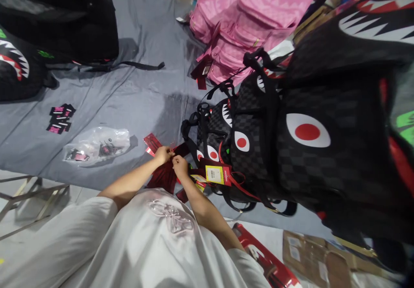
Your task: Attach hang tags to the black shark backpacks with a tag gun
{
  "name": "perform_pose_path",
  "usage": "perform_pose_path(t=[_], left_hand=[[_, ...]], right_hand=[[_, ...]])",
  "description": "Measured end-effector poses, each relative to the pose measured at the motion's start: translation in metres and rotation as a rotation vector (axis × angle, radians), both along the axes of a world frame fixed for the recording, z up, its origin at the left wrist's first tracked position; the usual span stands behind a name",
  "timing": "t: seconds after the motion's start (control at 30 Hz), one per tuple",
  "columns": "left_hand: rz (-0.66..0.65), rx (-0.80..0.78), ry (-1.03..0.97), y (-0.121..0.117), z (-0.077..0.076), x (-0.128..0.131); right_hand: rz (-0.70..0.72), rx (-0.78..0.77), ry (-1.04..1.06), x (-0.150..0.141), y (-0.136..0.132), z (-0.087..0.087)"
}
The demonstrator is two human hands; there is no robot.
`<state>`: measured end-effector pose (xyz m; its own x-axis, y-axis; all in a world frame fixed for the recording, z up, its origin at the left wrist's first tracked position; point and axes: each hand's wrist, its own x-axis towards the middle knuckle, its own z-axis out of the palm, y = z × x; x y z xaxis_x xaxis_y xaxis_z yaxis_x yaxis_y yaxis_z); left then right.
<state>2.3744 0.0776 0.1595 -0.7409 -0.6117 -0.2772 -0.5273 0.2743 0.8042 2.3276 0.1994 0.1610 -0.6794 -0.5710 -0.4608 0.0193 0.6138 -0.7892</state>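
My left hand (pixel 162 154) and my right hand (pixel 179 165) meet close together over the front edge of the grey-covered table (pixel 129 94). Both are closed in a pinch on a dark red hang tag (pixel 165 176) that hangs below them. A second red tag (pixel 151 143) lies flat just left of my left hand. Right of my hands stands a black checkered backpack (pixel 249 150) with shark teeth and red-and-white eyes. A red and yellow price tag (pixel 216 173) dangles from it on a red cord.
A clear plastic bag (pixel 97 145) of small parts and several pink-and-black labels (pixel 61 117) lie at the left. Black backpacks (pixel 64 20) sit at the far left, pink backpacks (pixel 246 25) at the back. A large black shark backpack (pixel 349 120) fills the right. Cardboard (pixel 317 253) lies below.
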Motion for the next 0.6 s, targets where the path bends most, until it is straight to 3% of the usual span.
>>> perform_pose_path(t=[0.2,0.3,0.43,0.5,0.6], left_hand=[[0.219,0.072,-0.189,-0.017,-0.003,-0.006],[0.213,0.074,-0.194,-0.03,0.006,-0.009],[0.187,-0.02,-0.122,-0.031,0.033,-0.005],[0.166,-0.073,-0.051,-0.018,0.052,-0.001],[0.024,-0.021,0.065,0.017,0.077,0.004]], right_hand=[[-0.035,0.032,-0.082,0.011,0.027,0.007],[-0.101,-0.014,-0.135,0.015,0.036,0.016],[-0.23,-0.123,-0.142,0.012,0.046,0.032],[-0.288,-0.179,-0.129,0.012,0.05,0.041],[-0.351,-0.26,-0.095,0.016,0.054,0.053]])
